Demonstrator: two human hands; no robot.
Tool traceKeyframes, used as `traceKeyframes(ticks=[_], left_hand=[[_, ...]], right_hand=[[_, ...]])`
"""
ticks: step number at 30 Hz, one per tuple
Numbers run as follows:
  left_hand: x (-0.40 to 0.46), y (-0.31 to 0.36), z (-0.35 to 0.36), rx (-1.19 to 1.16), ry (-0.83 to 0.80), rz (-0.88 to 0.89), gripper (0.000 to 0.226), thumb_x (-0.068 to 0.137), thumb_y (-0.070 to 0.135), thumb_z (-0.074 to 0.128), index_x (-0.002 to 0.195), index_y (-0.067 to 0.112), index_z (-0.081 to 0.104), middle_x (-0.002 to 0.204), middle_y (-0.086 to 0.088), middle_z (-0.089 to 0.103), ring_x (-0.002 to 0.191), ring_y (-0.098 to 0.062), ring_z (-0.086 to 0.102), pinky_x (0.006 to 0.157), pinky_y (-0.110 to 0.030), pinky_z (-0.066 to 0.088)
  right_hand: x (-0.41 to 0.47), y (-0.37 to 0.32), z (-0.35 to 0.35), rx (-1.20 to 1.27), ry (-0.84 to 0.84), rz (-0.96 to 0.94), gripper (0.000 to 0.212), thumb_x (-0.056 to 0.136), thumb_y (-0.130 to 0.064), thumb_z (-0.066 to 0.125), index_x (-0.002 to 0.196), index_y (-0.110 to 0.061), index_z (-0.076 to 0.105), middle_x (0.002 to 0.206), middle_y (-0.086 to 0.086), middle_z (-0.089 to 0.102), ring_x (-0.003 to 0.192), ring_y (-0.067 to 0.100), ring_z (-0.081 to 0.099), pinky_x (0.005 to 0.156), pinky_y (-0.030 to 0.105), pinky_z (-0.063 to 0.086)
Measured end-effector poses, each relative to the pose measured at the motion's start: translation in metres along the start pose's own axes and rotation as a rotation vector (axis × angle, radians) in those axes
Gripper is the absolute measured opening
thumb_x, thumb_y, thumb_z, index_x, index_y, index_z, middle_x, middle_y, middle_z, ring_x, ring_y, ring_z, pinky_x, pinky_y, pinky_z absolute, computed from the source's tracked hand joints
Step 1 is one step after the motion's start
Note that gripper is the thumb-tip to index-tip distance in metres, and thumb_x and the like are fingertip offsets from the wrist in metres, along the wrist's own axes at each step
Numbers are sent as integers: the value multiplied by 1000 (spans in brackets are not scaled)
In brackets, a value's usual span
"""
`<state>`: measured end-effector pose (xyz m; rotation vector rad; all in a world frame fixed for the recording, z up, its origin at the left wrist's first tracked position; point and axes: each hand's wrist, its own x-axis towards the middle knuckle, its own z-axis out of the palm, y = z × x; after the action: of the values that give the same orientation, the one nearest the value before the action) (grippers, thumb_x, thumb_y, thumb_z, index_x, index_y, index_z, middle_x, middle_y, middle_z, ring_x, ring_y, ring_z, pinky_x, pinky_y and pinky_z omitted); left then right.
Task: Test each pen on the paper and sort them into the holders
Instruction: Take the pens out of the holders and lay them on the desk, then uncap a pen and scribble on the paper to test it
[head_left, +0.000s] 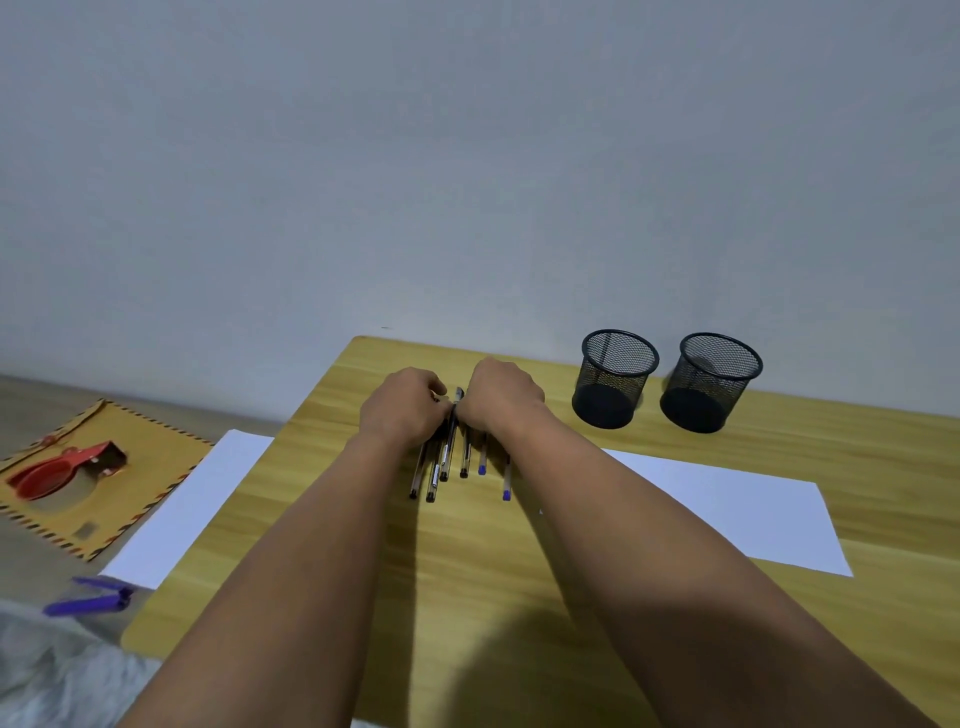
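Pens (457, 462) in a row mid-counter (519, 597), lying near-to-far, right under both hands, left hand (402, 405) curled and pinching the black pen (451, 436), right hand (501, 397) bent over the far ends, grip hidden, holders (615, 376) off right.

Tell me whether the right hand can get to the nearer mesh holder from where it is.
Probably yes: the right hand rests on the pens, and only bare table shows between it and the nearer mesh holder.
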<state>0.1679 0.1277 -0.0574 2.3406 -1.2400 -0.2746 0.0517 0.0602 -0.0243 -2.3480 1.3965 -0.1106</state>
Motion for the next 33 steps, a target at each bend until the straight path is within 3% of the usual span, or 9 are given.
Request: traceKeyframes(ticks=[4, 6, 8, 11, 16, 19, 22, 26, 33], left_hand=[[-2, 0, 0, -1, 1, 10, 29, 87, 37, 66, 113, 25, 72, 117, 2, 72, 106, -20, 66, 88, -42, 58], [-2, 0, -2, 0, 0, 9, 29, 88, 38, 66, 113, 25, 72, 116, 1, 72, 104, -20, 66, 87, -42, 58], [-2, -1, -3, 17, -6, 9, 31, 88, 42, 65, 113, 25, 72, 115, 0, 72, 102, -21, 66, 86, -42, 58], [-6, 2, -5, 37, -5, 19, 39, 89, 48, 63, 120, 25, 69, 120, 0, 70, 105, -22, 66, 85, -39, 56], [-21, 23, -21, 50, 78, 148, 56, 93, 40, 63, 145, 27, 49, 145, 1, 53, 125, -22, 56, 95, -41, 52], [-30, 44, -35, -12, 88, 277, 63, 92, 31, 65, 150, 33, 42, 151, 6, 49, 127, -19, 57, 98, -38, 50], [-41, 70, -42, -81, 65, 420, 58, 90, 29, 67, 145, 38, 50, 143, 12, 57, 116, -13, 63, 95, -37, 53], [-56, 102, -37, -72, 5, 490, 24, 87, 30, 72, 111, 35, 75, 109, 13, 75, 103, -8, 68, 91, -34, 55], [-80, 140, -19, -101, 1, 544, 14, 91, 31, 69, 103, 30, 77, 96, 12, 75, 87, -11, 67, 79, -33, 54]], right_hand=[[0, -2, 4, 52, 9, 22, 29, 95, -25, 72, 119, -12, 62, 123, 9, 69, 112, 33, 67, 76, 35, 46], [1, 0, 2, 84, 16, 31, 21, 93, -27, 73, 97, -12, 59, 108, 7, 67, 103, 34, 65, 74, 35, 46], [1, 3, -4, 146, 25, 46, 28, 91, -28, 74, 79, -15, 53, 89, 2, 60, 93, 33, 61, 72, 33, 46], [-3, 9, -18, 261, 48, 64, 27, 85, -36, 75, 89, -15, 59, 92, 3, 64, 90, 31, 63, 67, 32, 45], [-21, 26, -50, 577, -34, 60, 20, 80, -31, 67, 76, -13, 62, 76, 9, 79, 69, 29, 75, 56, 27, 47], [-43, 44, -70, 706, -128, 67, 13, 86, -23, 65, 87, -10, 66, 92, 23, 82, 55, 23, 65, 51, 20, 45], [-62, 68, -85, 689, -192, 24, 16, 94, -23, 65, 94, -9, 72, 85, 13, 81, 53, 15, 64, 54, 21, 46], [-84, 109, -105, 804, -184, 48, 13, 97, -20, 71, 92, -9, 74, 74, 3, 73, 53, 12, 62, 54, 24, 45], [-118, 177, -130, 1226, -261, 117, 10, 98, -25, 73, 103, -18, 78, 102, 1, 79, 74, 11, 67, 73, 28, 54]])
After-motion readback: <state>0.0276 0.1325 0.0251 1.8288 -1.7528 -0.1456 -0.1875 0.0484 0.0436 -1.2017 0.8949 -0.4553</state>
